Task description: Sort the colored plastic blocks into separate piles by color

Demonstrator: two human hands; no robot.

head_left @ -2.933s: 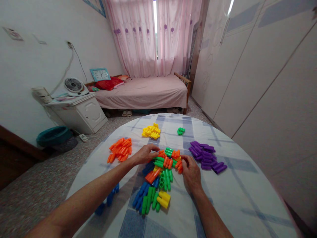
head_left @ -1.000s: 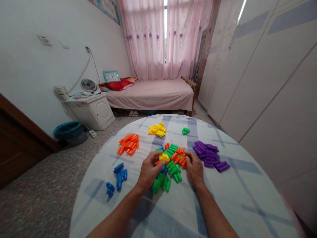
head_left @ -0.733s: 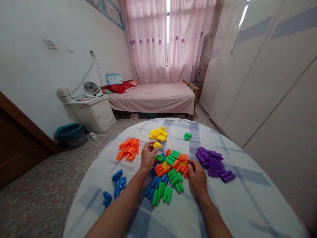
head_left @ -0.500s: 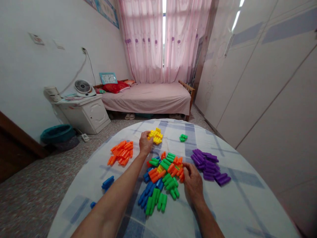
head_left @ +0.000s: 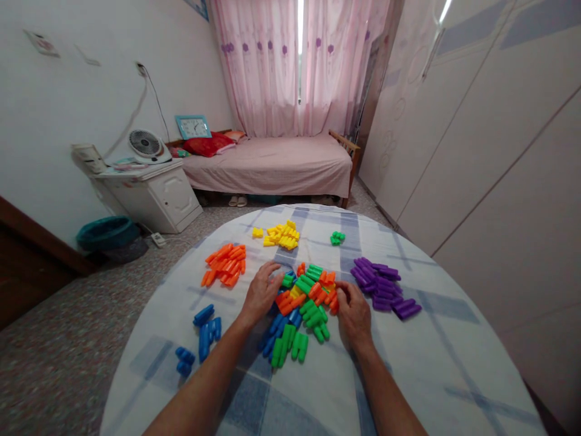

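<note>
On the near side of the mixed pile (head_left: 310,312) of plastic pieces, the left forearm (head_left: 204,375) and right forearm (head_left: 385,384) slant inward over the table (head_left: 458,363), with a wide stretch of checked cloth (head_left: 327,393) between them. Left of the pile and nearer, loose blue pieces (head_left: 204,343) lie beside the left forearm, the outermost close to the table's curved edge. The left hand (head_left: 261,295) is at the pile's left side, back upward, fingers arched and somewhat parted; a reddish spot shows between them, too small to name, and I cannot tell whether they grip anything. The right hand (head_left: 354,312) sits low at the pile's right side, fingers bent inward to its orange end; whether they pinch or merely touch cannot be told. Left of the pile and slightly farther lies an orange pile (head_left: 226,264); right of it, past the right hand, a purple pile (head_left: 379,283), with cloth running on to the right edge. Beyond the mixed pile are a yellow pile (head_left: 284,235), one yellow piece (head_left: 258,232) just apart from that, and, farther right, a small green cluster (head_left: 337,238). A strip of cloth follows, then the far rim and the bed (head_left: 272,163).
</note>
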